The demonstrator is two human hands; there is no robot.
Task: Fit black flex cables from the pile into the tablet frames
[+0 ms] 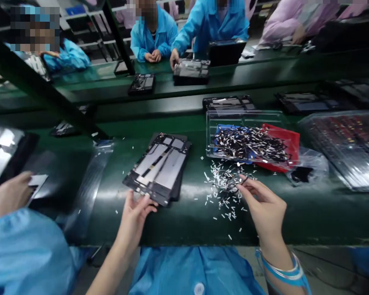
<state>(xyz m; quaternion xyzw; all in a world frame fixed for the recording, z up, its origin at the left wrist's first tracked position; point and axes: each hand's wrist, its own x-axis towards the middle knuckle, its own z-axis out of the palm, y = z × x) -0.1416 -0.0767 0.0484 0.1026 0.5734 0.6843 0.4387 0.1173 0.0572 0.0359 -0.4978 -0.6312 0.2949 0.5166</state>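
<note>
An opened tablet [160,164] with its grey battery cells showing lies at an angle on the green bench, on top of another dark tablet. My left hand [137,213] is closed at its near edge, thumb and fingers on the corner. My right hand [264,203] pinches a small black flex cable [245,179] over a loose heap of cables and white slips [226,184]. Just behind the heap stands a clear plastic tray [210,151] filled with many short black-and-white flex cables [252,141], with blue and red liners under them.
Clear stacked trays [353,151] stand at right, beside a plastic bag [313,166]. More opened tablets [229,103] sit along the back ledge. A dark post [49,90] slants across the left. A co-worker's hand [10,194] works at far left; people in blue and pink sit opposite.
</note>
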